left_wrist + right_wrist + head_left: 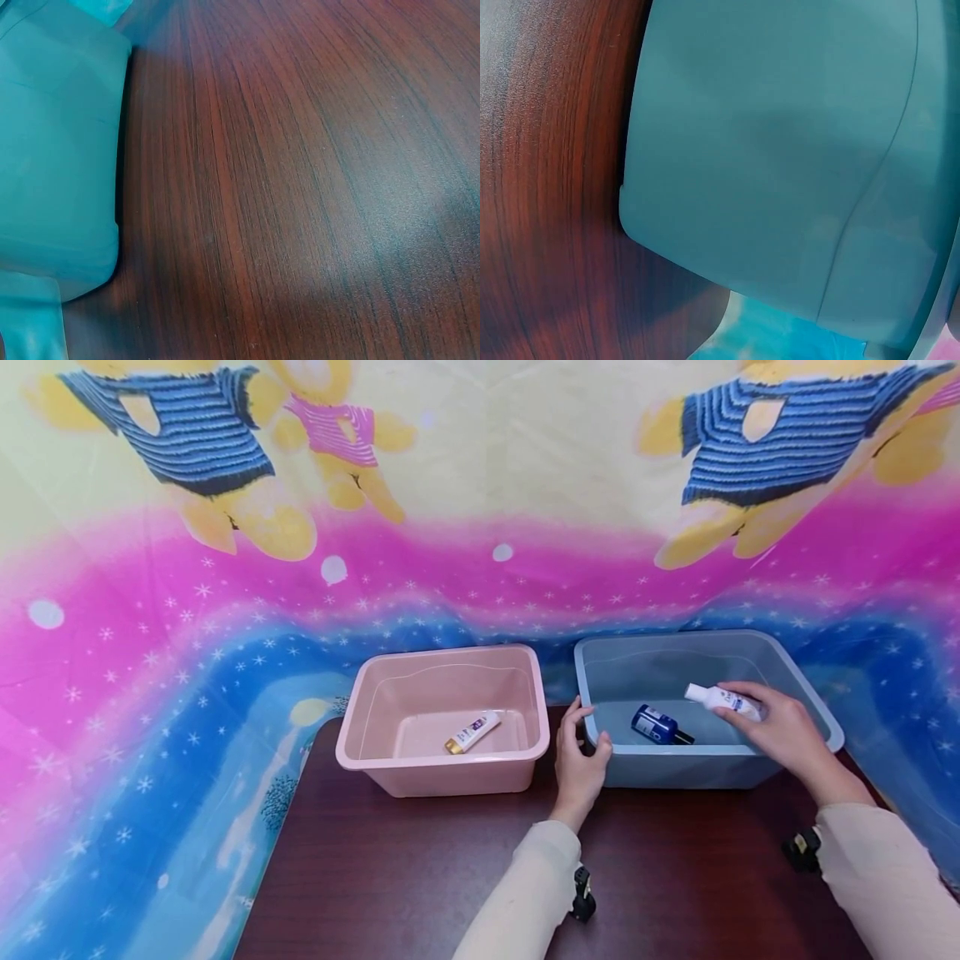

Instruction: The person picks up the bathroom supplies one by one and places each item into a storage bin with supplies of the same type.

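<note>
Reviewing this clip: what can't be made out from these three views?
- Labels on the white bottle, dark blue bottle and white gold-capped tube: too small in the head view.
- Both hands: out of frame in the wrist views.
- Right hand fingertips: hidden behind the bottle.

Makeshift home setup — cartoon bedsheet point(480, 485) backdrop behind wooden table point(420, 877).

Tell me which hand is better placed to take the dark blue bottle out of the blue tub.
Probably neither is free, but the left hand is the better bet: it only grips the blue tub rim, beside the dark blue bottle. The right hand already holds a white bottle.
</note>
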Demonstrator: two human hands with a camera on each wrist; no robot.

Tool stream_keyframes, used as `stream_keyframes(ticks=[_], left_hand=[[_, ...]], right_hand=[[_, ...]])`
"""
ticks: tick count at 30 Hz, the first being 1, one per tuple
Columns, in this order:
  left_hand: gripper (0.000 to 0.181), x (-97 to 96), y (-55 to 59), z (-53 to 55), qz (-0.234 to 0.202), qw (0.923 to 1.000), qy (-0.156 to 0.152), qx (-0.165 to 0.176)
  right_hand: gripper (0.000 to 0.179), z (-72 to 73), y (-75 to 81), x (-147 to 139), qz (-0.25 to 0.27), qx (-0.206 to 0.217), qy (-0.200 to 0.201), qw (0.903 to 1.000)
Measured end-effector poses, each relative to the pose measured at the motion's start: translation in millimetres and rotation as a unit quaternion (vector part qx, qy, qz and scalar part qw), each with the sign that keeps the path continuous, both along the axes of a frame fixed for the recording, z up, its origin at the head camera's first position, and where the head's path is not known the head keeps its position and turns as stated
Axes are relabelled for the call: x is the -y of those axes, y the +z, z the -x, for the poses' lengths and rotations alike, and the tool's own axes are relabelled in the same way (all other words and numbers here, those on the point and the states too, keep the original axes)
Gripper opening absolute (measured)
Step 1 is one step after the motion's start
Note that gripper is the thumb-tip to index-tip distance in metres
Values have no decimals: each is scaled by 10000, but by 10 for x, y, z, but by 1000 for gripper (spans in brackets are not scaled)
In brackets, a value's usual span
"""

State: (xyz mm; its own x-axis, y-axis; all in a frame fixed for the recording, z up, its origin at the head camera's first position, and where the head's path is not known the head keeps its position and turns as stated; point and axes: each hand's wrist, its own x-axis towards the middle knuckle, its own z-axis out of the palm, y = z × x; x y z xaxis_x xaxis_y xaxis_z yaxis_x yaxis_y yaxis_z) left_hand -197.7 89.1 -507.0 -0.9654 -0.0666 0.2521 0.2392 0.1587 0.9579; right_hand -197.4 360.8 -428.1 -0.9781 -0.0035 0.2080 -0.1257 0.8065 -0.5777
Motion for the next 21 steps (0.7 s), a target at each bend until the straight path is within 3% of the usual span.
stream_keyframes(ticks=[21], left_hand=[[44,16,-3,3,37,9999,33,-96]], right_hand=[[60,61,46,-6,-547,624,113,9965]])
